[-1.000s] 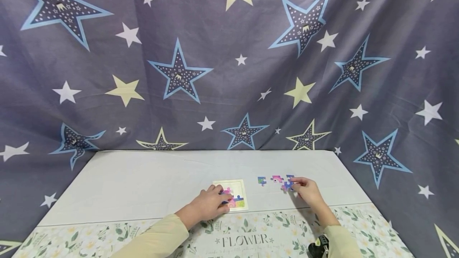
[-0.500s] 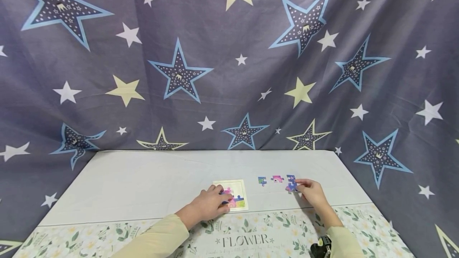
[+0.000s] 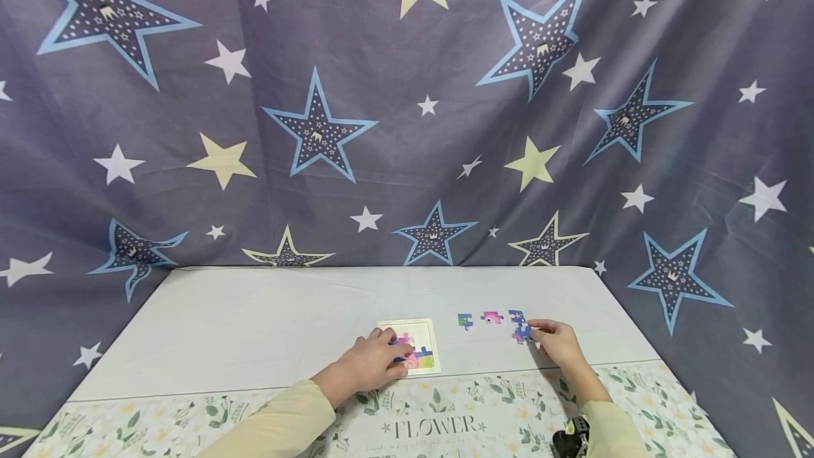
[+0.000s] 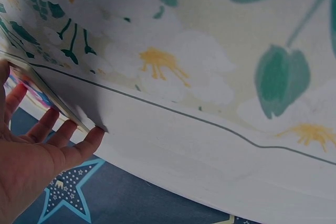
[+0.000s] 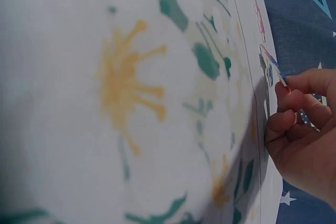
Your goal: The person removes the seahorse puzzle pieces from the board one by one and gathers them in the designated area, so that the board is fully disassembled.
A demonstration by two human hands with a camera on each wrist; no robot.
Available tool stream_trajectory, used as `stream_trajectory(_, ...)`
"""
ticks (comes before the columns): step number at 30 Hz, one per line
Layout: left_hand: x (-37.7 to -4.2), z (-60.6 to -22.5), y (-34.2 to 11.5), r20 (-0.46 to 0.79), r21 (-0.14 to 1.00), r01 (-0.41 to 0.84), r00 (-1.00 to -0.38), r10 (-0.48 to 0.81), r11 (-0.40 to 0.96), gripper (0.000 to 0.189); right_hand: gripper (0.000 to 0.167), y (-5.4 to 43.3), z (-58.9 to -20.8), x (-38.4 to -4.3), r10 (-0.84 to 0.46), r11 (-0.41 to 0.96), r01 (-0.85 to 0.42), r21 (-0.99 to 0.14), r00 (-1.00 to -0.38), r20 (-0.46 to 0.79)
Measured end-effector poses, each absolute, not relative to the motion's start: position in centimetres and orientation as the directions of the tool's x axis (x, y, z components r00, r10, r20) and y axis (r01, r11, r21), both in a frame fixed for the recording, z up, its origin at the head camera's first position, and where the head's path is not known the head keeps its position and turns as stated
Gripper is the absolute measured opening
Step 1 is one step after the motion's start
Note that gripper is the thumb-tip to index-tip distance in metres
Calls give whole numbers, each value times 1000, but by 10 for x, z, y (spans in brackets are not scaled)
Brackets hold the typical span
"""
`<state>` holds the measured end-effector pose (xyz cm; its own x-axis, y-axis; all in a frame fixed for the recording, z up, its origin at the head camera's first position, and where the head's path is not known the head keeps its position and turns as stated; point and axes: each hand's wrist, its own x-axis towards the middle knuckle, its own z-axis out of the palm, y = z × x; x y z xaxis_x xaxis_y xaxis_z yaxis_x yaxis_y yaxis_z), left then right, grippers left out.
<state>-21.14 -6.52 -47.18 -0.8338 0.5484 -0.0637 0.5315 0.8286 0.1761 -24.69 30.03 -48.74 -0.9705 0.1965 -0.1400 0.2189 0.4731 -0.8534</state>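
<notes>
My left hand (image 3: 369, 361) grips the left side of a small cream puzzle tray (image 3: 435, 345), also seen edge-on as a tray (image 4: 58, 98) in the left wrist view. Its thumb is at the near edge, and one fingertip lies over the pieces. Pink, blue and yellow-green pieces (image 3: 425, 359) fill the tray's lower part; the left part is hidden. On the right, my right hand (image 3: 559, 341) pinches a blue and pink puzzle piece (image 3: 521, 334) between thumb and index finger. In the right wrist view this piece (image 5: 274, 65) is tilted above the table.
A blue piece (image 3: 516, 316) lies just behind the held one. Farther left are a pink piece with an eye (image 3: 491, 317) and a blue-green piece (image 3: 465, 320). A floral cloth (image 3: 445, 408) covers the white table's (image 3: 267, 324) front; a star-printed curtain (image 3: 381, 104) hangs behind.
My right hand has shifted slightly right with the pinched puzzle piece, which turned and moved away from the blue piece behind. The left hand and tray have stayed put.
</notes>
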Motion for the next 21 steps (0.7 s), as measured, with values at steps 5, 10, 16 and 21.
stream_trajectory(5, -211, -472, -65, -60, 170, 532, -835, 547, 830, 41, 34, 301, -487, -248, 208, 503, 238, -831, -966, -150)
stream_trajectory(10, -210, -471, -65, -54, 154, 533, -836, 546, 832, 42, 34, 301, -487, -250, 202, 523, 234, -819, -968, -148)
stream_trajectory(16, -210, -471, -65, -60, 151, 534, -835, 547, 832, 42, 35, 302, -486, -249, 183, 530, 224, -818, -972, -148)
stream_trajectory(21, -210, -470, -65, -65, 163, 533, -834, 548, 831, 42, 42, 301, -483, -247, 177, 531, 231, -815, -971, -159)
